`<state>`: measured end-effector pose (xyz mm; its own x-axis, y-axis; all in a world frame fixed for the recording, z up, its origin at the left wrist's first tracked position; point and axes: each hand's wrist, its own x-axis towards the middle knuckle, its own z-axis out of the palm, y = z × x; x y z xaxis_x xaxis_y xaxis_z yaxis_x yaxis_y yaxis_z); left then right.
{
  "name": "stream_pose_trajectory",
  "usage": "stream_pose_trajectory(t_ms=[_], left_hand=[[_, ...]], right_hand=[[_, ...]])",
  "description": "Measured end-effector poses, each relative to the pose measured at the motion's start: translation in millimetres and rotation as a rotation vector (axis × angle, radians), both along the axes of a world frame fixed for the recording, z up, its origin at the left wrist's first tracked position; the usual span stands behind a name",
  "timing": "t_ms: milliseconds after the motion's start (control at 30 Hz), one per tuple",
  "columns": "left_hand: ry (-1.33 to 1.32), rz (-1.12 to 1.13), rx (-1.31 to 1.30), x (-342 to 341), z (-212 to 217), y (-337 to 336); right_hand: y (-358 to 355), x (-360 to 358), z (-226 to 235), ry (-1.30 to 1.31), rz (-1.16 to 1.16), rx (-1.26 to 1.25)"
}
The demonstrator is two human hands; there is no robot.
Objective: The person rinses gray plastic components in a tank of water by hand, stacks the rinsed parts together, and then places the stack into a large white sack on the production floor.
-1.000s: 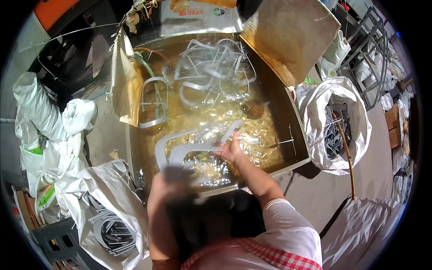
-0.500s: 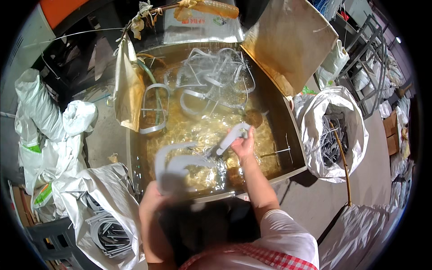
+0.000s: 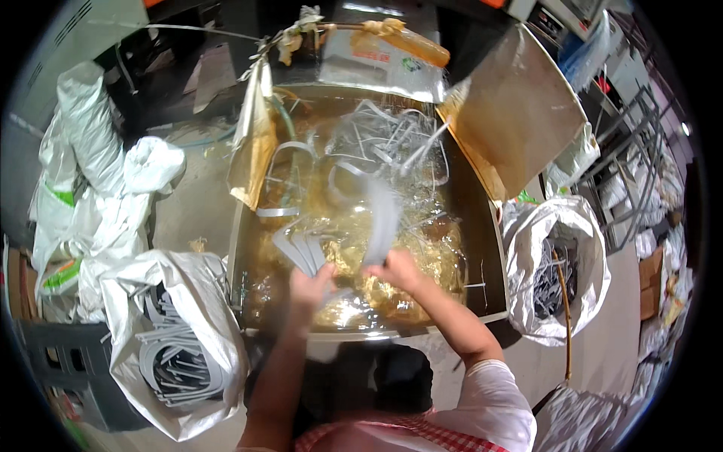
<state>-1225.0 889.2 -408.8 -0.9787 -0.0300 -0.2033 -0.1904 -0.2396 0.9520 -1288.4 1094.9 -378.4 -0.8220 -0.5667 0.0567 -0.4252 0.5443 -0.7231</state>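
Observation:
A wide metal tank [image 3: 235, 290] of shallow, yellowish water lies in front of me. Over its near left part, my left hand [image 3: 311, 288] is closed around several flat grey curved plastic strips [image 3: 300, 252] that fan out from the fingers. To its right, my right hand [image 3: 397, 271] grips one grey curved strip [image 3: 382, 222], which points away from me and is smeared by motion. Farther back in the water sits a tangled heap of grey plastic loops [image 3: 388, 139], with splashes around it. Another loop [image 3: 279, 212] stands at the tank's left side.
Left of the tank, a white woven sack [image 3: 124, 301] holds many grey curved strips. Another white sack [image 3: 595, 282] on the right holds grey pieces and a thin stick [image 3: 563, 309]. A tan board [image 3: 520, 113] leans at the back right; a stained cloth [image 3: 252, 143] hangs at the left.
My left hand has moved from the tank's near edge over the water, its strips now fanned. The right hand's strip has swung to point away from me. The view has shifted.

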Motion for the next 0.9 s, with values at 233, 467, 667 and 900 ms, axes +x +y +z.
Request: stream_pose_trajectory(t_ms=[233, 467, 667, 900], left_hand=[[-0.045, -0.102, 0.904, 14, 32, 2], [-0.017, -0.234, 0.661, 16, 32, -14], [0.036, -0.725, 0.54, 27, 39, -6], [-0.105, -0.611, 0.708, 25, 43, -23]], right_hand=[[-26, 37, -14, 0.016, 0.522, 0.243], [-12, 16, -6, 0.38, 0.062, 0.036], [-52, -24, 37, 0.438, 0.259, -0.029], [-52, -23, 14, 0.145, 0.128, 0.164]])
